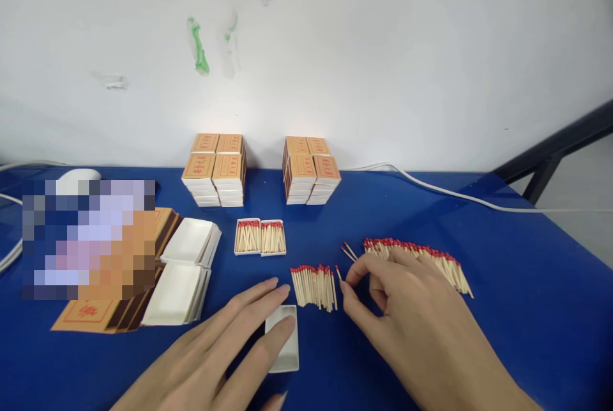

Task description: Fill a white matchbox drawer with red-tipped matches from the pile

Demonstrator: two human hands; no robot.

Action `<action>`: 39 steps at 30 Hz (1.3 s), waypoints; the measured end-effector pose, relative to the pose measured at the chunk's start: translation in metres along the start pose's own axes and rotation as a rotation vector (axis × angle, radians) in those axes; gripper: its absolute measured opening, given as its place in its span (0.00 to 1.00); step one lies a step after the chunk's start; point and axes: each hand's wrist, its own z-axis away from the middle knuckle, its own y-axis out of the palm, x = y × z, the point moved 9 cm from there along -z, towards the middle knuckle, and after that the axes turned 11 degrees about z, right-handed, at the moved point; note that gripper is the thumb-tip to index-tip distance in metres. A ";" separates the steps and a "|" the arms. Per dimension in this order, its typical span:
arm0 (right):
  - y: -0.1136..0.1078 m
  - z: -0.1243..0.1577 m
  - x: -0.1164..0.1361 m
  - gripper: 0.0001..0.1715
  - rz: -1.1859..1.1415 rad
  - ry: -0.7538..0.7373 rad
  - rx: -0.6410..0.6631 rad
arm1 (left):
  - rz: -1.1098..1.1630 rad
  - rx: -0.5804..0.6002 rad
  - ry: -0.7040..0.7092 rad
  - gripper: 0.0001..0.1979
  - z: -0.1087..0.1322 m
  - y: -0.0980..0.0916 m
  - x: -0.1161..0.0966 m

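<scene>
My right hand pinches a red-tipped match between thumb and forefinger. Just left of it, a loose row of matches lies on the blue table, heads pointing away from me. Behind my right hand spreads a larger pile of matches, partly hidden by the fingers, with two stray matches at its left end. My left hand is open, fingers stretched out over a white matchbox tray and partly covering it. No matches show in the visible part of that tray.
Two trays filled with matches sit mid-table. Behind them are two stacks of matchboxes near the wall. Stacked white trays and flattened orange sleeves lie at left, beside a pixelated patch. A white cable runs along the back right.
</scene>
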 end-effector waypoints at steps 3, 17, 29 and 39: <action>0.002 0.000 0.004 0.10 -0.030 -0.016 0.032 | 0.004 -0.012 0.000 0.27 0.001 -0.001 -0.001; -0.015 -0.004 -0.002 0.08 0.093 0.024 -0.168 | 0.006 -0.047 0.018 0.24 -0.004 -0.005 -0.002; -0.014 -0.003 -0.001 0.12 0.149 -0.010 -0.192 | -0.001 -0.038 0.014 0.24 -0.005 -0.003 0.000; -0.004 -0.001 -0.003 0.16 0.000 -0.011 -0.027 | -0.003 -0.050 0.011 0.24 -0.004 -0.004 -0.002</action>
